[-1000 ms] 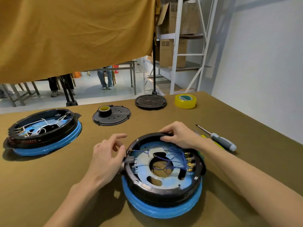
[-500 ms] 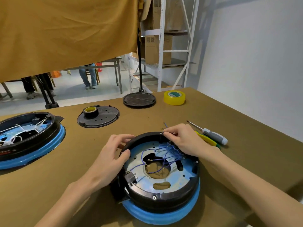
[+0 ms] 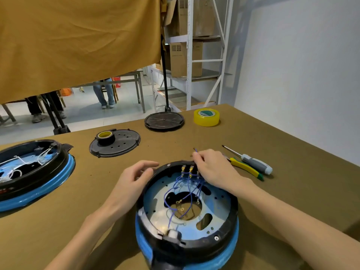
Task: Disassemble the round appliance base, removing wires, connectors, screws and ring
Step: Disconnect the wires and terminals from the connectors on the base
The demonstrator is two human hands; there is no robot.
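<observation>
The round appliance base [image 3: 224, 236], black rim over a blue ring, lies open side up near the table's front. Inside, blue wires [image 3: 183, 188] run from brass connectors [image 3: 187, 169] at the far rim down to the metal plate. My right hand [image 3: 212, 168] sits over the far rim and pinches a blue wire whose end sticks up past the fingers. My left hand [image 3: 134, 178] rests against the rim's left side, fingers loosely bent, thumb on the black edge.
A second open base [image 3: 35, 172] with white wires lies at the left. Behind are a black cover [image 3: 120, 146] carrying a tape roll, another black disc [image 3: 164, 120] and yellow tape [image 3: 206, 117]. A screwdriver [image 3: 251, 161] and yellow-handled pliers [image 3: 245, 169] lie right of my hand.
The base has been turned, bringing the connectors from the right side round to the far rim. My right hand has taken hold of a blue wire there; my left hand moved along the left rim.
</observation>
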